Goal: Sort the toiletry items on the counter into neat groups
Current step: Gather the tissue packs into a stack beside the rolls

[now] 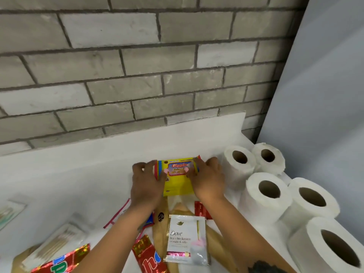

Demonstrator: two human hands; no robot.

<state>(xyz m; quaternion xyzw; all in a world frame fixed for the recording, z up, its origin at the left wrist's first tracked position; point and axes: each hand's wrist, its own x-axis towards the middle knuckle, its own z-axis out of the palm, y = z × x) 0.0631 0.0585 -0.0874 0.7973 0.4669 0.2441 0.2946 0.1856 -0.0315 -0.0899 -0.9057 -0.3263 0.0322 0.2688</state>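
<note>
**Both hands on the yellow pack, centre frame**

The flat yellow plastic "Giggles" pack (pixel 178 177) lies on the white worktop (pixel 78 174) at mid-frame, by the back upstand. The left hand (pixel 146 184) curls round its left end and the right hand (pixel 206 179) round its right end, so both are clamped on it. It looks light, soft and crinkly, likely slick, so holding it by both ends suits it. White toilet paper rolls (pixel 264 191) are grouped at right, and a white Dove sachet (pixel 186 239) lies below.
</note>
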